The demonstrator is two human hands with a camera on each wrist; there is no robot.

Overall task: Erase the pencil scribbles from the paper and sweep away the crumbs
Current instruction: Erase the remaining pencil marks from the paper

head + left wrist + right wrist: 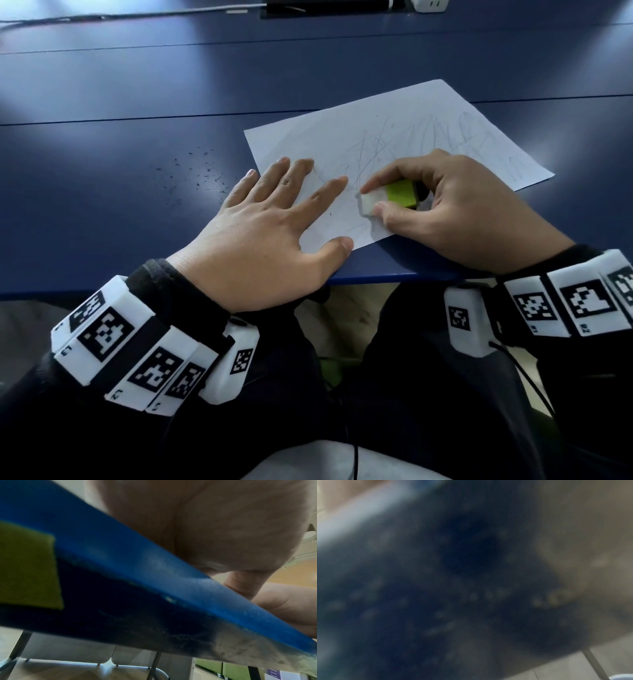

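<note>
Erase step in hand, not sweeping yet. Right hand pinches the eraser between thumb and forefinger: grip narrow, closed on it, white tip down on the paper near its close edge, green sleeve back toward the palm. Left hand lies flat with fingers spread, holding nothing, pinning the paper's near-left corner to the blue surface; thumb sits at the paper's near edge.

Pencil scribbles remain over most of the sheet, mainly beyond and right of the eraser. My read: early in the job, plenty left to rub.

Next move likely calls for short strokes working away from the pinned corner into the scribbles, with the left hand kept pressing so the sheet doesn't buckle or slide. Paper lies skewed and close to the surface's front edge, so some risk of creasing.

Dark crumbs are scattered on the surface left of the paper, just beyond the left hand. Sweep comes later.

Right wrist view is too blurred to use.
</note>
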